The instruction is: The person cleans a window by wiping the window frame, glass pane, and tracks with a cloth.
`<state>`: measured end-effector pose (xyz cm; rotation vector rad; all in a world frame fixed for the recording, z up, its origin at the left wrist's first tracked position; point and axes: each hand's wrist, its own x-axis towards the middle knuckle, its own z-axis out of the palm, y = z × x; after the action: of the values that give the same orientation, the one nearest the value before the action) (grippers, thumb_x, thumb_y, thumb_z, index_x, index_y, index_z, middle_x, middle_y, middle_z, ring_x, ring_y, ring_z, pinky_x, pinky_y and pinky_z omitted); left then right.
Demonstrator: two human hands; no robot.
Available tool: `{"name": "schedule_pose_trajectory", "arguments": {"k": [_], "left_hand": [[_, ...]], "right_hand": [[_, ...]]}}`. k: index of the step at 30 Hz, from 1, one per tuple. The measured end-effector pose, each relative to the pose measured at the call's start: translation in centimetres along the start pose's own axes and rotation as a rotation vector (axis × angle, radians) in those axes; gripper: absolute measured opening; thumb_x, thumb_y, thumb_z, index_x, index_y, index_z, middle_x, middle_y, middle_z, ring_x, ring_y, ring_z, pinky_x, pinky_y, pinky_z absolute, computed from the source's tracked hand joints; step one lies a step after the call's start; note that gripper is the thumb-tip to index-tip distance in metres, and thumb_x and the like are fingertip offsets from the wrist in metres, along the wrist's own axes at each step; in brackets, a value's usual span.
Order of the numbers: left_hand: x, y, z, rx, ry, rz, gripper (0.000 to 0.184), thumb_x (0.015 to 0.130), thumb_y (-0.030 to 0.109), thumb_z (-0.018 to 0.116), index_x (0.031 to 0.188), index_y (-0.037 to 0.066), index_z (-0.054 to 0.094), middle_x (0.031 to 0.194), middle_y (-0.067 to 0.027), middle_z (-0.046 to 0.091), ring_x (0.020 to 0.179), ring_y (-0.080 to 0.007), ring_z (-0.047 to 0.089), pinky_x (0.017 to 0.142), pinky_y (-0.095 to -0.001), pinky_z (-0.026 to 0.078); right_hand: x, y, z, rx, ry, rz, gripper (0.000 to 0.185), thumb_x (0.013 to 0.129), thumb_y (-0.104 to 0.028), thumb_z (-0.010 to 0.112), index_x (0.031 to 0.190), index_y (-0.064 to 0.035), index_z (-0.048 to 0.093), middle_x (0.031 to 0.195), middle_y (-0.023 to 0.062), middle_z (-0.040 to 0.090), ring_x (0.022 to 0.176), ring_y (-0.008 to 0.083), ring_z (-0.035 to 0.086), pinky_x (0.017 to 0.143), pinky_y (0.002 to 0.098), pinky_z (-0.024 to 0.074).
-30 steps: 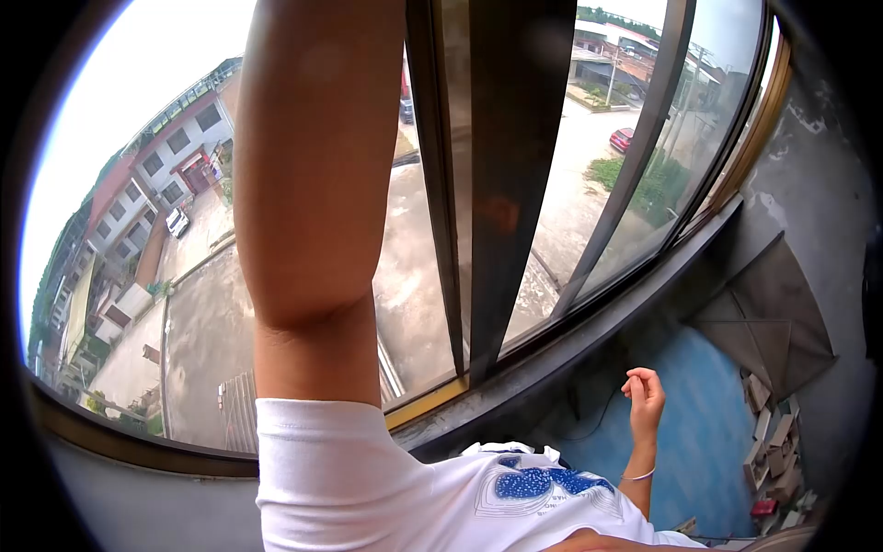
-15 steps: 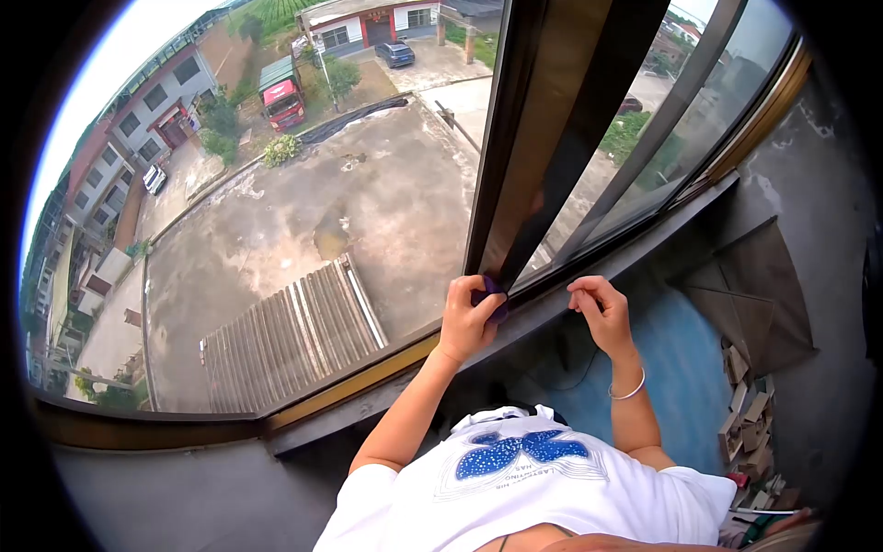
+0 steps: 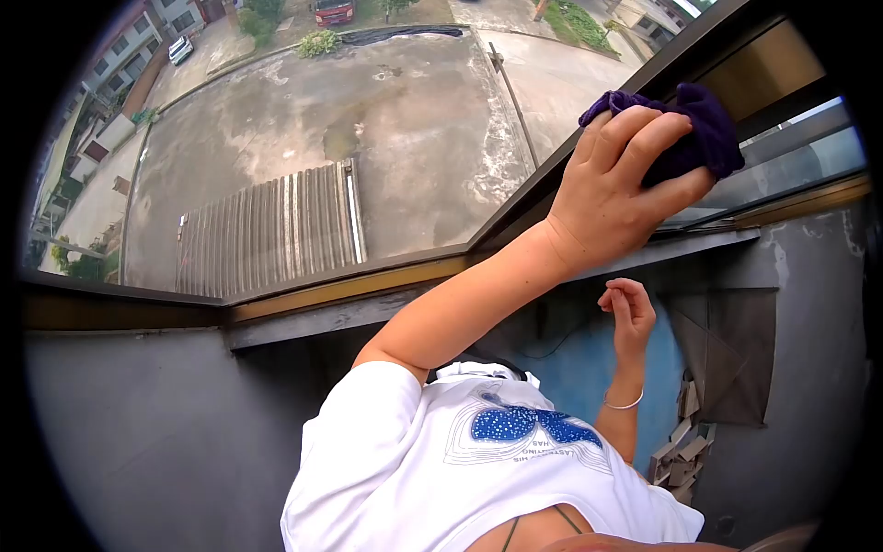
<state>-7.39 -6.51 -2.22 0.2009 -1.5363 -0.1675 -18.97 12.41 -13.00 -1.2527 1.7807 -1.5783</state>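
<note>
My left hand (image 3: 612, 198) is wrapped over a bunched purple cloth (image 3: 704, 138). It presses the cloth against the dark and bronze window frame post (image 3: 777, 60), with the arm stretched up and to the right. Lower down, my right hand (image 3: 632, 313) is raised below the window ledge, touching nothing around it. Its fingers are curled in towards the thumb, and nothing shows between them. A bangle (image 3: 624, 401) circles the right wrist.
The window's bottom rail (image 3: 368, 287) runs above a grey ledge (image 3: 635, 258). Outside lies a concrete yard far below with a corrugated sheet (image 3: 276, 225). Stacked wooden pieces (image 3: 682, 455) and a brown folded panel (image 3: 736, 354) are at lower right.
My left hand has slid the purple cloth from the base of the window post up along it, to the right. My right hand stays curled beneath the ledge. The view has shifted.
</note>
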Motion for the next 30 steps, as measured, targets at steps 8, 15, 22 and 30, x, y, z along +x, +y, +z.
{"name": "schedule_pose_trajectory", "arguments": {"k": [8,15,22,30], "left_hand": [[-20.1,-3.4,-4.1,0.020,-0.366,-0.339,0.029,0.063,0.009,0.067,0.089,0.018,0.060,0.111,-0.0097,0.050,0.098,-0.0308,0.053,0.080,-0.0407,0.048],[-31.5,-1.4,-9.0,0.279,-0.529,-1.065,0.034,0.072,0.006,0.063,0.105,0.012,0.058,0.103,-0.0108,0.054,0.098,-0.0332,0.056,0.077,-0.0454,0.050],[-38.5,-6.2,-9.1,0.767,-1.228,-0.792,0.015,0.084,0.020,0.055,0.097,0.015,0.061,0.099,-0.0040,0.055,0.096,-0.0204,0.054,0.074,-0.0342,0.043],[-38.2,-7.1,-22.6,0.878,-0.950,-0.888,0.048,0.073,0.005,0.063,0.116,0.026,0.064,0.107,-0.0066,0.054,0.098,-0.0247,0.054,0.076,-0.0361,0.044]], "right_hand": [[2.5,-3.4,1.3,-0.145,0.011,-0.133,0.010,0.093,-0.003,0.054,0.100,0.0007,0.061,0.081,0.0041,0.061,0.074,0.0084,0.057,0.069,0.0206,0.0467],[8.8,-11.8,6.4,-0.389,0.003,-1.071,0.010,0.088,0.007,0.053,0.094,0.0049,0.062,0.089,0.0126,0.063,0.083,0.0209,0.063,0.071,0.0263,0.0526],[17.2,-16.9,5.6,-1.098,0.091,-1.593,0.006,0.085,-0.004,0.067,0.085,0.0023,0.067,0.079,0.0078,0.068,0.068,0.0131,0.064,0.057,0.0209,0.0520],[13.9,-17.0,8.6,-1.640,0.408,-1.158,0.009,0.083,-0.016,0.061,0.078,-0.0130,0.067,0.069,-0.0044,0.060,0.058,0.0146,0.049,0.057,0.0284,0.0363]]}}
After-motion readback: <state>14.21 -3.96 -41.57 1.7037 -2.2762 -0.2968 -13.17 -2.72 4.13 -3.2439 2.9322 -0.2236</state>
